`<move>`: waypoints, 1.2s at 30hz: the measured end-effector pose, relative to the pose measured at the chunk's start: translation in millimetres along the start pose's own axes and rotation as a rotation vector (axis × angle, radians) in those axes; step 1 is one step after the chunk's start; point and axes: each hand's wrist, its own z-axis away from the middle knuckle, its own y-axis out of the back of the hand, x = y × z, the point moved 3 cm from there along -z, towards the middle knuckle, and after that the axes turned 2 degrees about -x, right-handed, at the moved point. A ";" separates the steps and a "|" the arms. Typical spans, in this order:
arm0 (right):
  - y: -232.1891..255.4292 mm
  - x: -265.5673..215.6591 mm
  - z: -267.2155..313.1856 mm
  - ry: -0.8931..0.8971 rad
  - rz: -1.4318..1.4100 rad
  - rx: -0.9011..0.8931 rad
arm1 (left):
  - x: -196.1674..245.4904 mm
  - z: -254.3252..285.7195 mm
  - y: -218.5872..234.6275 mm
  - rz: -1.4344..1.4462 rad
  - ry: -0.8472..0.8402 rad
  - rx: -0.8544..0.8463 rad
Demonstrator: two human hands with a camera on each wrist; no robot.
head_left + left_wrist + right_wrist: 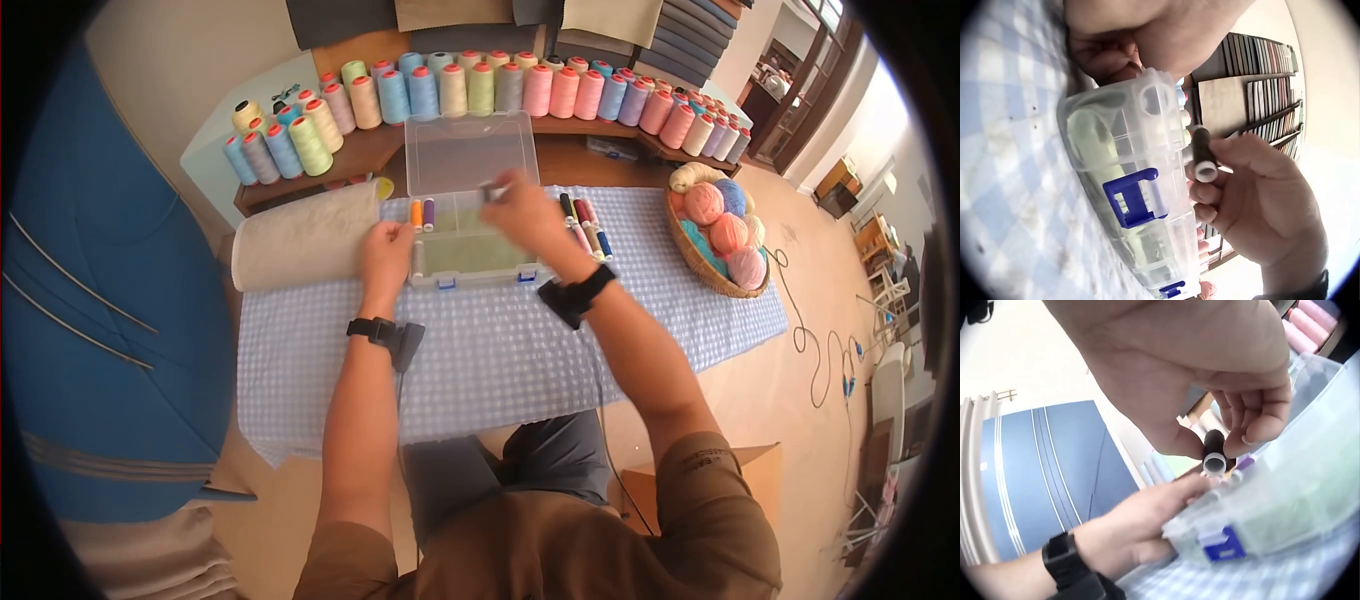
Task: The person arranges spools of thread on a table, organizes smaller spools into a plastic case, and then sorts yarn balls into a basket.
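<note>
My right hand (535, 222) pinches a small dark thread spool (1202, 153) between thumb and fingers, above the clear plastic storage box (465, 275). My left hand (388, 262) is at the box's left end, its curled fingers gripping the wall there. The box's lid (470, 155) stands raised at the back, and two blue latches are on its front. Inside at the left, an orange spool (416, 214) and a purple spool (429, 214) stand side by side, with a grey spool (417, 258) in front of them. Several small spools (583, 225) lie just right of the box.
A blue checked cloth (480, 350) covers the table. To the left lies a roll of pale fabric (300, 235); a basket of yarn balls (725, 275) stands at the right. Large thread cones (425, 95) line the curved shelf behind.
</note>
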 end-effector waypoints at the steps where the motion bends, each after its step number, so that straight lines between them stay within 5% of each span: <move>1: 21.5 22.5 -9.3 0.027 -0.017 0.072 | 1.7 0.7 1.0 -0.018 0.014 0.001; 5: 87.1 97.0 -32.9 -0.240 0.252 0.118 | 4.0 1.1 -0.1 -0.025 0.051 0.004; 8: 93.7 125.0 -33.6 -0.285 0.244 -0.036 | -0.7 -1.8 -0.7 -0.027 0.057 0.005; 15: 79.9 132.4 -33.0 -0.198 0.306 0.091 | 0.4 -0.6 0.3 -0.047 0.028 0.008; 17: 81.3 97.4 -29.4 -0.186 0.280 0.084 | 5.7 2.5 0.7 -0.060 0.025 0.016; 21: 44.3 36.8 -25.6 0.160 0.150 0.123 | 4.8 2.1 0.1 -0.031 0.045 0.006; 25: -22.8 -4.2 -30.4 0.231 0.136 -0.135 | -1.3 -1.3 0.2 -0.062 0.002 0.019; 31: -76.4 -41.3 -44.8 0.019 0.347 -0.280 | 9.1 3.1 2.2 -0.090 -0.022 0.013; 36: -81.3 -49.1 -40.8 0.056 0.417 -0.239 | -0.7 -0.7 -1.2 -0.047 -0.034 -0.015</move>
